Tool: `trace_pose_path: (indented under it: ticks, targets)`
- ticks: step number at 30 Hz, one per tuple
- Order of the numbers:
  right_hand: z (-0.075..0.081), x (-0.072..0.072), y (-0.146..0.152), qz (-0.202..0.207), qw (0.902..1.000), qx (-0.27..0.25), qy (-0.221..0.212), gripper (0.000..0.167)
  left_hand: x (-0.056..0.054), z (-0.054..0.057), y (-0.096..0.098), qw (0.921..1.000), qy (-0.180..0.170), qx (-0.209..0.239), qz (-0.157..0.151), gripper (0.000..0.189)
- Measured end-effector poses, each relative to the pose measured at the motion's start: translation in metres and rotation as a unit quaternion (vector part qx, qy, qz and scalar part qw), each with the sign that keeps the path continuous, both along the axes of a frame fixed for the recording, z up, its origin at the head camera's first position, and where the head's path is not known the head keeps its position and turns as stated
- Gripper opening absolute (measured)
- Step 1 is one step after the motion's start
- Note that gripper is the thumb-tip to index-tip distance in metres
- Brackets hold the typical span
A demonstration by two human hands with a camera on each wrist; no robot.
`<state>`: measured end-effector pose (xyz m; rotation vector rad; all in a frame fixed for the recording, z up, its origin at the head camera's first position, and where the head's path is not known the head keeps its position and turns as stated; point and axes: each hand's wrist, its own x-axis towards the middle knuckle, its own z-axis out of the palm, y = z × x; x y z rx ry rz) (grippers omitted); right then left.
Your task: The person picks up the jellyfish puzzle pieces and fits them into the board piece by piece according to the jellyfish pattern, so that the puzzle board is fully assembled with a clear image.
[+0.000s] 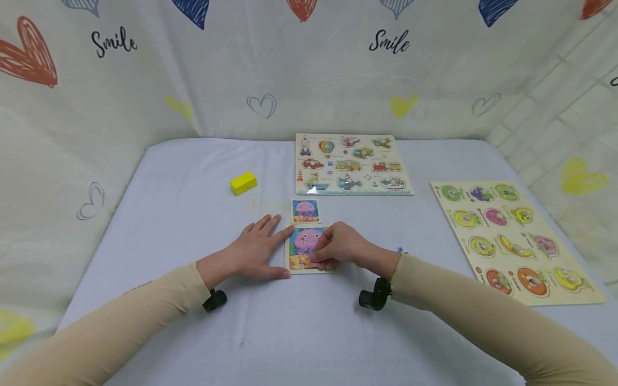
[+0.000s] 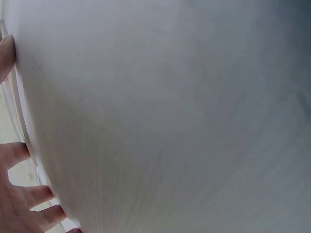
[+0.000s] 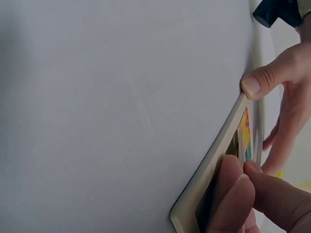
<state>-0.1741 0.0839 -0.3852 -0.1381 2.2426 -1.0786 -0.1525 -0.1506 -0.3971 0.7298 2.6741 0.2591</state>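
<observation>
A small square jellyfish puzzle in a pale wooden tray (image 1: 309, 272) lies on the white tabletop in front of me. My left hand (image 1: 256, 249) lies with fingers spread, its thumb and index fingertip touching the tray's left side. Over the tray's right part, my right hand (image 1: 343, 245) pinches a thin puzzle piece (image 3: 247, 138) between thumb and fingers. In the right wrist view a dark recess shows under those fingers, and they hide much of the piece. Just beyond the tray lies a smaller jellyfish picture card (image 1: 305, 211).
A yellow block (image 1: 243, 183) lies farther back on the left. Behind the card is a vehicle puzzle board (image 1: 354, 163). A fruit puzzle board (image 1: 516, 241) lies on the right, beside my right forearm. A printed cloth (image 1: 318, 69) hangs behind the table.
</observation>
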Motion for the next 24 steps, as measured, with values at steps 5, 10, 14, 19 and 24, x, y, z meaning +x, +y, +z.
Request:
trace_pose_path:
  ticks: [5,10,14,19,24]
  targets:
    - [-0.0008,-0.0023,-0.0011,0.020,0.9990,0.032,0.024,0.014,0.0000,0.0002,0.0009,1.0000,0.002,-0.004,0.000,0.099]
    - [0.0015,-0.0037,-0.0030,0.045,0.9946,0.073,0.058,0.019,0.0000,0.0003,0.0011,1.0000,0.004,-0.004,-0.002,0.099]
    - [0.0043,-0.0037,-0.0036,0.062,0.9908,0.097,0.071,0.021,0.0002,0.0005,0.0014,1.0000,0.006,-0.004,-0.004,0.098]
    - [0.0036,-0.0042,-0.0029,0.078,0.9837,0.126,0.102,0.028,0.0004,0.0006,0.0018,1.0000,0.007,-0.004,-0.003,0.098]
    - [0.0026,-0.0045,-0.0018,0.093,0.9789,0.138,0.119,0.032,0.0003,0.0004,0.0017,1.0000,0.005,-0.003,-0.002,0.099]
